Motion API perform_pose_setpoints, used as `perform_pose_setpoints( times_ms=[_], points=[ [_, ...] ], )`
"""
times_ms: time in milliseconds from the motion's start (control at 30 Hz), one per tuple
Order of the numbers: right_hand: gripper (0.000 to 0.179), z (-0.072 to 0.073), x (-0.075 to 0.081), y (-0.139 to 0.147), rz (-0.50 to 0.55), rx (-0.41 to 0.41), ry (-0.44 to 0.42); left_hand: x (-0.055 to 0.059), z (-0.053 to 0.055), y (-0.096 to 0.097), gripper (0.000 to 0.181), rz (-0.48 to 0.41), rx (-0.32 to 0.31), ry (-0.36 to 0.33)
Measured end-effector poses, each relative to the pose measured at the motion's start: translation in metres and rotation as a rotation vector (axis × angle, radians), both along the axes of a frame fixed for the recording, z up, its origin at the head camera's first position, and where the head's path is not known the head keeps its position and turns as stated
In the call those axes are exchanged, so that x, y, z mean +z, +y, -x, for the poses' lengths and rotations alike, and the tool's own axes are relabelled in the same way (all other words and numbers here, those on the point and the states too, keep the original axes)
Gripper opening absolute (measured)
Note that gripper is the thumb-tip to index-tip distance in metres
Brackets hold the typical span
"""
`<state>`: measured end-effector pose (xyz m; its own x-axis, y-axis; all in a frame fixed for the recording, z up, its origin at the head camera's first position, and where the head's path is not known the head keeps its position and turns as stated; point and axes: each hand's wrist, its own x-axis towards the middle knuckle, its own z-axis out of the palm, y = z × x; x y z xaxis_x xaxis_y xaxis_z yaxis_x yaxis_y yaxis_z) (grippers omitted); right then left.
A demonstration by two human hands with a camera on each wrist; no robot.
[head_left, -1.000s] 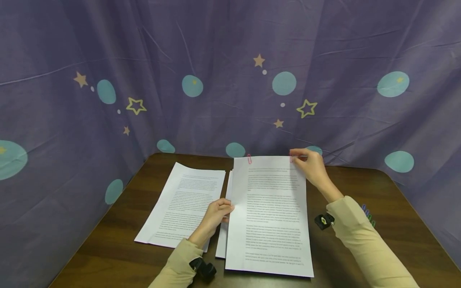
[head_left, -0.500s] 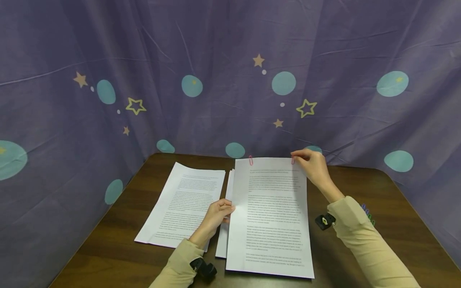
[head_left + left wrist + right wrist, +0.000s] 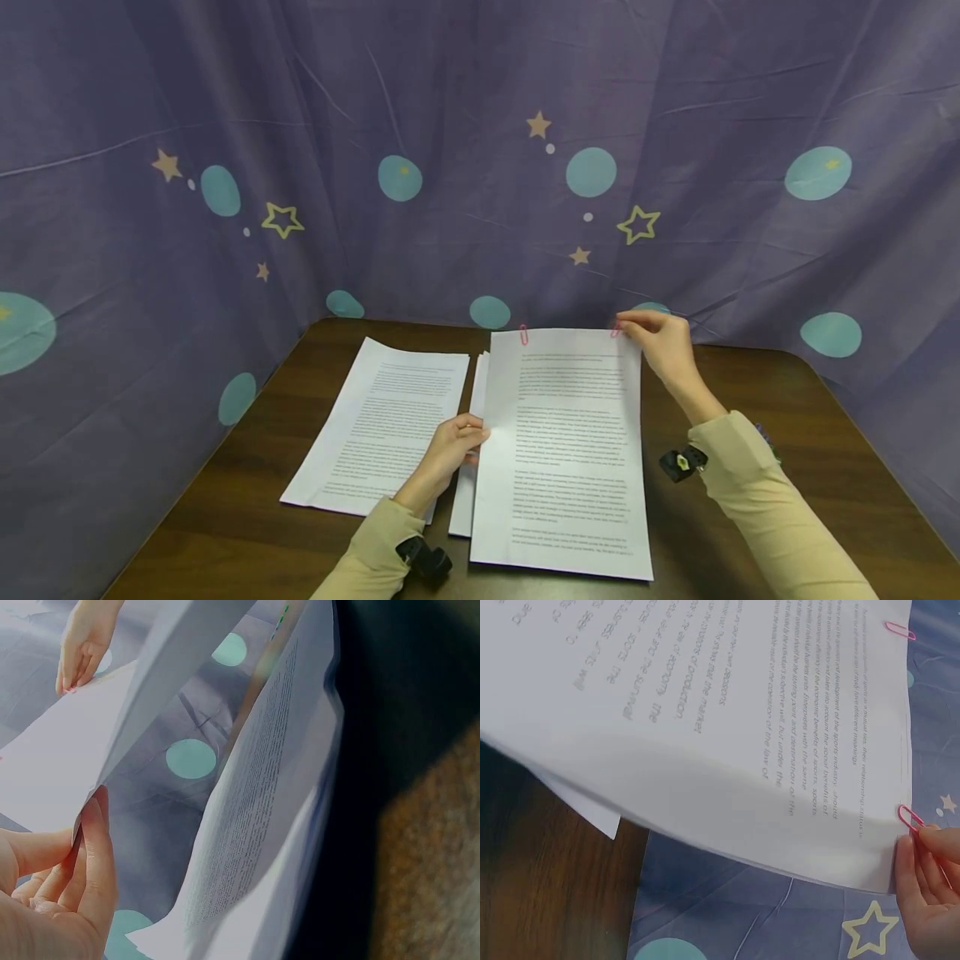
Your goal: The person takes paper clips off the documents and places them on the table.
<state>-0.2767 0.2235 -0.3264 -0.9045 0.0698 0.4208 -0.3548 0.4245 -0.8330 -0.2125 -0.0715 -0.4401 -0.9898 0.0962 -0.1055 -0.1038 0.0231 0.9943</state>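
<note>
A printed sheaf of paper [image 3: 562, 458] is held raised above the table. My left hand [image 3: 450, 446] pinches its left edge between thumb and fingers. One pink paper clip [image 3: 523, 335] sits on the top edge toward the left. At the top right, my right hand [image 3: 666, 346] pinches a second pink paper clip [image 3: 909, 817]. That clip is tilted and overlaps the top edge, and the thumb covers its outer end. In the left wrist view, the left fingers [image 3: 94, 862] grip the paper's edge from both sides.
Another printed stack [image 3: 382, 433] lies on the brown table [image 3: 225, 517] at the left. More paper [image 3: 462, 500] shows beneath the held sheaf. Blue and green clips [image 3: 763, 433] are mostly hidden behind the right sleeve. A purple patterned curtain [image 3: 450, 242] closes off the back.
My right hand has shifted slightly right along the top edge. The right paper clip has moved with it and now tilts. The sheaf has shifted slightly; my left hand keeps its hold.
</note>
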Motion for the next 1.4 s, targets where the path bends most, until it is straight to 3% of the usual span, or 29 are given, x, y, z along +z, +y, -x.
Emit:
perform_pose_setpoints(
  times_ms=[100,200,333,400,467,533,633,700,800,867,933,1033,1067,1167,1233,1400],
  points=[
    [0.022,0.008,-0.009,0.008,0.140,0.033,-0.033,0.001,-0.001,0.000,0.019,-0.006,-0.009,-0.001],
    [0.023,0.053,-0.058,0.037,0.313,0.105,-0.038,0.002,-0.001,0.000,0.020,-0.007,-0.013,0.002],
    [0.028,0.125,-0.139,0.083,0.389,0.118,-0.011,0.001,-0.001,0.000,0.019,-0.001,-0.007,-0.001],
    [0.031,0.144,-0.163,0.097,0.397,0.110,0.013,0.001,0.000,0.000,0.019,0.009,-0.003,0.000],
    [0.034,0.149,-0.173,0.105,0.421,0.126,0.034,0.000,0.000,0.000,0.019,0.016,-0.002,0.005],
    [0.034,0.145,-0.174,0.109,0.430,0.145,0.048,-0.001,0.000,0.000,0.018,0.019,-0.002,0.011],
    [0.031,0.129,-0.161,0.111,0.461,0.188,0.032,-0.001,0.000,0.000,0.018,0.009,-0.005,0.020],
    [0.025,0.096,-0.128,0.101,0.504,0.229,-0.013,-0.002,0.000,0.000,0.018,0.002,-0.006,0.023],
    [0.022,0.073,-0.112,0.098,0.529,0.256,-0.020,-0.002,0.000,0.000,0.017,-0.003,-0.004,0.027],
    [0.022,0.058,-0.101,0.094,0.497,0.213,-0.046,-0.003,0.001,0.000,0.017,-0.003,-0.002,0.027],
    [0.026,0.061,-0.111,0.101,0.451,0.188,-0.024,-0.003,0.001,0.000,0.017,-0.007,-0.001,0.022],
    [0.030,0.040,-0.097,0.100,0.351,0.142,-0.058,-0.004,0.002,0.001,0.017,-0.011,0.003,0.010],
    [0.029,0.038,-0.099,0.103,0.367,0.167,-0.045,-0.004,0.003,0.001,0.016,-0.012,0.005,0.008],
    [0.030,0.036,-0.108,0.115,0.325,0.126,-0.075,-0.004,0.003,0.001,0.017,-0.012,0.015,0.001],
    [0.027,0.035,-0.116,0.124,0.362,0.147,-0.091,-0.002,0.002,0.001,0.017,-0.014,0.021,-0.003],
    [0.021,0.016,-0.111,0.133,0.417,0.212,-0.118,-0.001,0.001,0.002,0.018,-0.017,0.021,-0.006]
  ],
)
